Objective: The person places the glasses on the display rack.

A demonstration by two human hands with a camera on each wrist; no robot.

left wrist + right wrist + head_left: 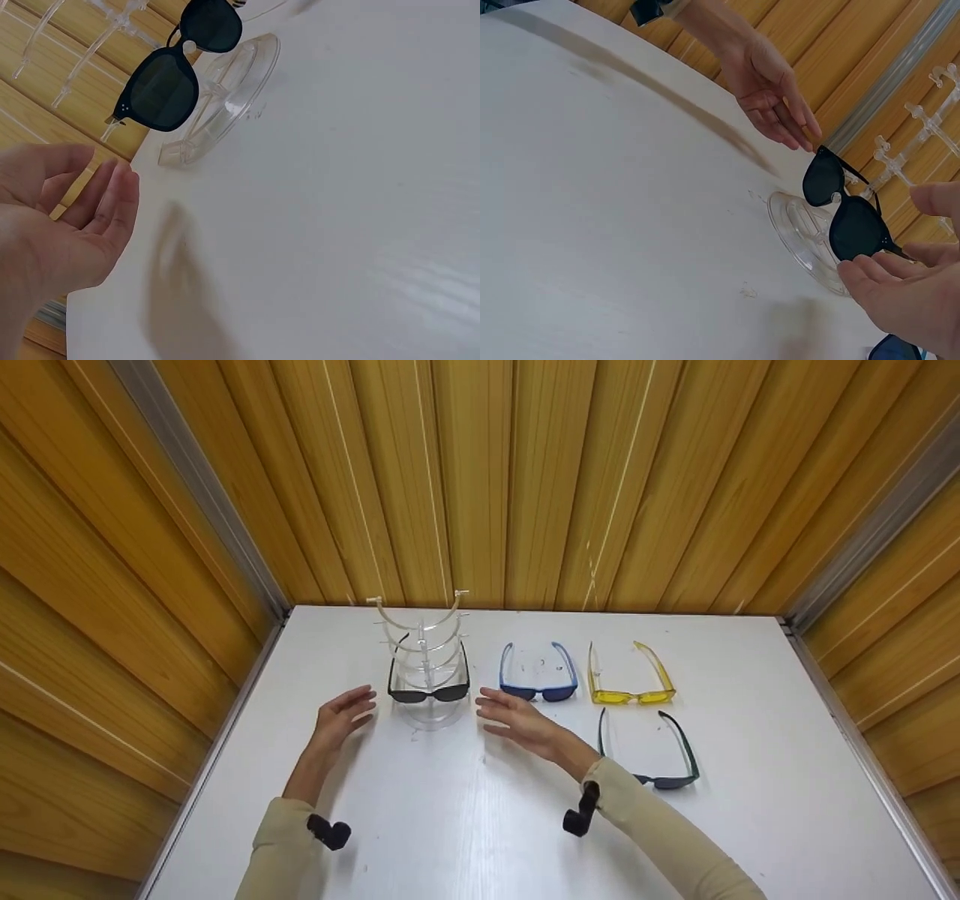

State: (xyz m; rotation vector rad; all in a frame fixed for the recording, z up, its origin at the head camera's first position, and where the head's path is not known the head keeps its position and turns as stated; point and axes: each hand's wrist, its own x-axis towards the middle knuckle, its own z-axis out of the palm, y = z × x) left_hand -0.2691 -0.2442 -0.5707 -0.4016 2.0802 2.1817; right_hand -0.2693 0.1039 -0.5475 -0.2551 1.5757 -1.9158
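Observation:
Black sunglasses (429, 694) sit on the lowest tier of a clear plastic glasses stand (424, 649) with a round base. My left hand (346, 718) is just left of them, fingers loosely bent and holding nothing. On the other side, my right hand (521, 723) has its fingers spread towards the sunglasses, also with nothing in it. In the right wrist view, fingertips (855, 274) appear close to the black frame (855, 225); whether they touch it I cannot tell. The left wrist view shows a gap between the left hand (82, 217) and the sunglasses (165, 90).
Blue sunglasses (538, 691) lie right of the stand, with yellow glasses (634, 697) further right. Dark green-black sunglasses (675, 781) lie nearer me, partly hidden by my right sleeve (660, 825). Wood-patterned panels (510, 487) stand around the white table (450, 825).

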